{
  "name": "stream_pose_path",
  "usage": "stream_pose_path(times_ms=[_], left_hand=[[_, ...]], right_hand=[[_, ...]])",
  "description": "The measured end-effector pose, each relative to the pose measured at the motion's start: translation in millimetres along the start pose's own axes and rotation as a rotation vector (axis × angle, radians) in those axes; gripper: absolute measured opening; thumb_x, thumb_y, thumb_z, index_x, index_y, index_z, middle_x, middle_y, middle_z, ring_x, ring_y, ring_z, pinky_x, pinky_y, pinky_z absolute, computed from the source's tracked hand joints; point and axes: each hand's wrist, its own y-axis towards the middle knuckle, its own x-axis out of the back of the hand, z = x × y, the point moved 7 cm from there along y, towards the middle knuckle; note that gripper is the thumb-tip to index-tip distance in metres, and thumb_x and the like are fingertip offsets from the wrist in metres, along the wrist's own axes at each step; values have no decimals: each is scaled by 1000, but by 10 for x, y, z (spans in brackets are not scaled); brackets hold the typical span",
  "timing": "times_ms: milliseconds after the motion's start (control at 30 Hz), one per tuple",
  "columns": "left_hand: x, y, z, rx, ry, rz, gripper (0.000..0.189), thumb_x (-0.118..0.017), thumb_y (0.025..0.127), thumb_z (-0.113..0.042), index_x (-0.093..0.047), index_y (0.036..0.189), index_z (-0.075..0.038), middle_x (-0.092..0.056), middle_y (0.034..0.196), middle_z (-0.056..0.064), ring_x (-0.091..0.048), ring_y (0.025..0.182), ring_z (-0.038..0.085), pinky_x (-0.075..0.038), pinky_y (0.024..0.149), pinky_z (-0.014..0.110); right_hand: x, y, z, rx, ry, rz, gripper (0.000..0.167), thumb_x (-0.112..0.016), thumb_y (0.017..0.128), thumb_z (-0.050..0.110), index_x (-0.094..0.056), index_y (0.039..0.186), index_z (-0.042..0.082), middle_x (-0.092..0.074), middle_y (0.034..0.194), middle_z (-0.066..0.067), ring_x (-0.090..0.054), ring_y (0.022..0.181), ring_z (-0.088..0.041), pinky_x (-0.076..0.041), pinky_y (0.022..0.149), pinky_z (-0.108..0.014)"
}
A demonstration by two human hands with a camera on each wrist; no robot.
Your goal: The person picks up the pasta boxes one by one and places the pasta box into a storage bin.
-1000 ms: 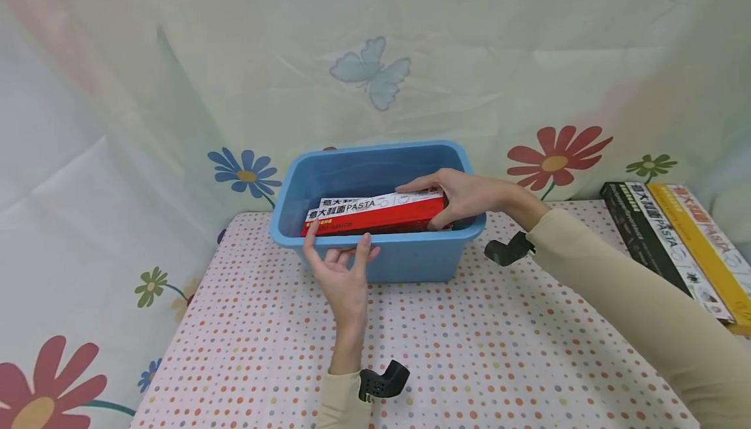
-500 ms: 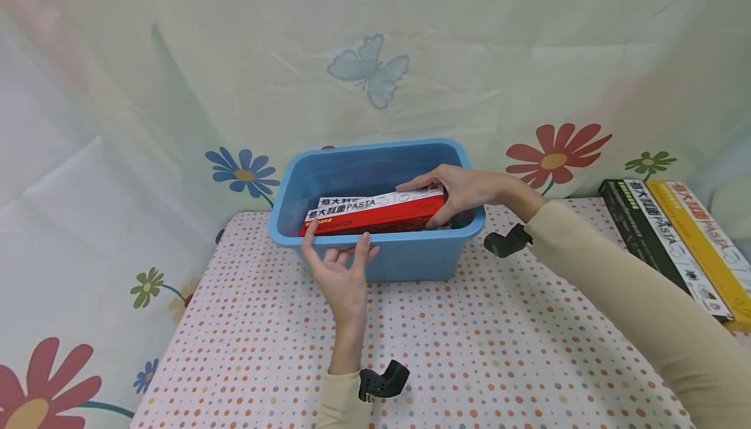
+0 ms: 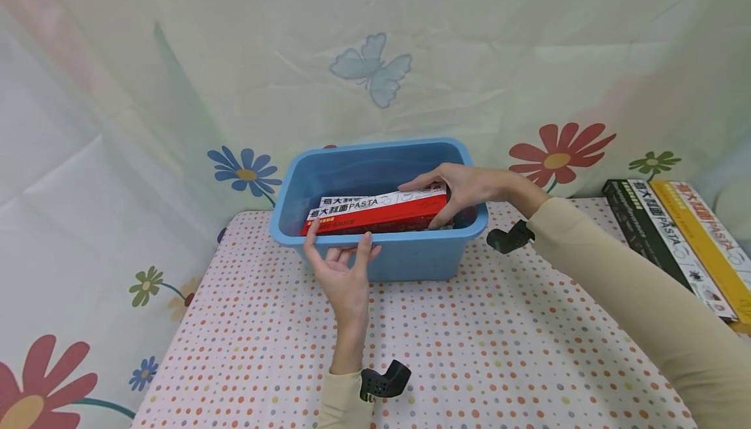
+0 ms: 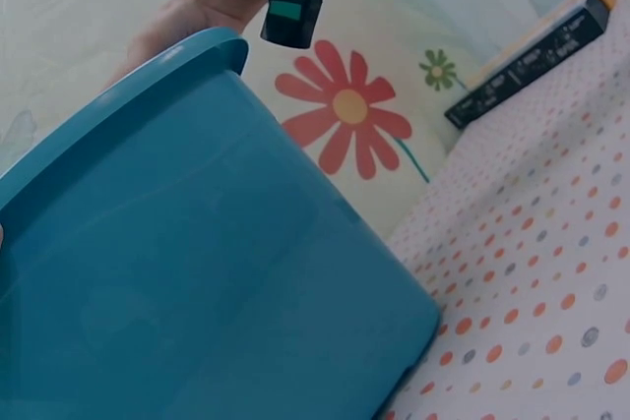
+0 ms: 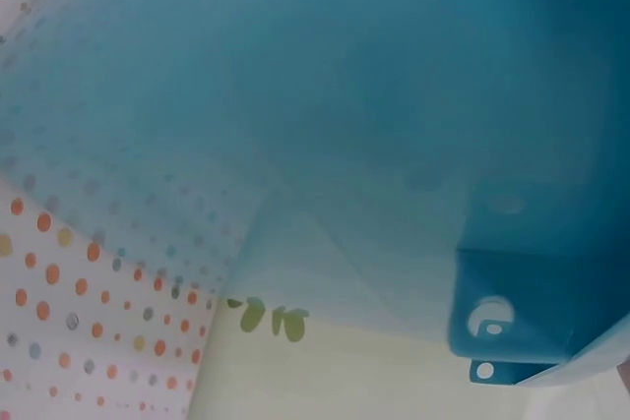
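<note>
A blue plastic bin [image 3: 405,256] stands on the table, and a red-and-white pasta box [image 3: 393,212] lies tilted inside it, its right end higher. My right hand [image 3: 460,191] grips that right end, fingers along the top and thumb in front. Behind the red box another pasta box [image 3: 346,201] shows only a strip of its white printed face. My left hand [image 3: 340,279] holds the bin's front rim near its left part: index fingertip and thumb reach over the rim, other fingers bend below it. The wrist views show mostly the bin's blue wall [image 4: 197,243].
At the table's right edge lie a black-and-white pasta box [image 3: 669,246] and a yellow-and-white pasta box [image 3: 704,246], side by side. Dotted cloth [image 3: 469,351] covers the table. A flowered curtain [image 3: 235,90] hangs behind the bin.
The view shifts slightly. Both hands keep their places, and the red pasta box stays tilted in the bin with little visible movement.
</note>
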Motion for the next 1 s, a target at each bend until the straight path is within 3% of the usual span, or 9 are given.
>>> stream_pose_path(times_ms=[233,733,867,1000], left_hand=[[7,2,14,7,5,-6,84,-77,94,-1,-25,159,-11,-56,127,39,-71,90,25,-68,80,44],[35,8,54,21,34,-25,84,-78,93,-2,-27,159,-13,-59,125,35,-72,92,26,-68,80,43],[21,8,45,22,29,-23,85,-79,93,-2,-26,159,-13,-58,127,37,-72,92,26,-68,80,44],[18,14,42,20,34,-19,86,-77,94,-2,-23,160,-9,-54,134,40,-72,97,29,-67,81,43]], right_hand=[[-6,48,-50,-37,-30,12,78,-87,83,12,-52,153,3,-53,153,-17,-50,130,-33,-58,97,-38],[-6,34,-65,22,19,-45,76,-87,84,12,-53,151,0,-54,152,-20,-51,129,-34,-59,95,-36],[9,22,-62,56,50,-74,74,-86,85,9,-53,150,-2,-55,151,-20,-53,132,-36,-58,103,-45],[28,17,-44,96,104,-102,72,-84,86,3,-51,150,-5,-56,151,-21,-52,140,-39,-44,118,-60]])
